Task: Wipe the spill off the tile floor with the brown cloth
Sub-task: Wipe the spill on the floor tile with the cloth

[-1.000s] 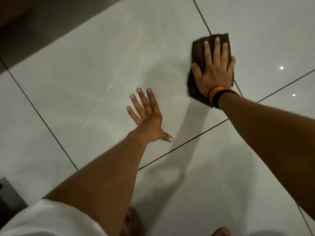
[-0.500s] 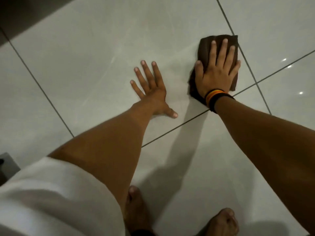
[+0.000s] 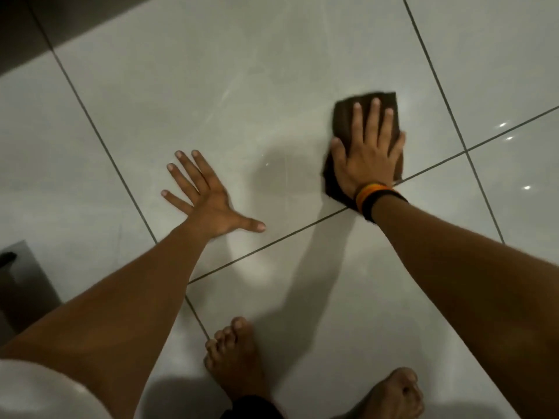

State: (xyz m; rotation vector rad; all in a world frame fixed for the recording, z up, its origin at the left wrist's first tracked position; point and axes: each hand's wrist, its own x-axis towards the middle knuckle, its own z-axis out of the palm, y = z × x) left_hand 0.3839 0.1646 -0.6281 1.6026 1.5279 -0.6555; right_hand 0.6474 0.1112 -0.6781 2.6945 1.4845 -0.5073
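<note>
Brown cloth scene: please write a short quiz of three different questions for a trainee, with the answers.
1. True or false: the right hand presses flat on the brown cloth.
2. What does the left hand touch? A) the cloth B) the bare tile floor C) a foot
3. Fill in: the right wrist wears an orange and black ____.

Key: 1 true; 2 B; 3 wristband.

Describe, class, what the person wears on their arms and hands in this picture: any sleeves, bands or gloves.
Both hands are bare, with no gloves or rings visible. The right hand has stacked bands at the wrist: an orange-and-yellow wristband with a wider black wristband behind it. The left hand has a bare wrist. Both forearms are uncovered; a white sleeve shows on the left upper arm.
</note>
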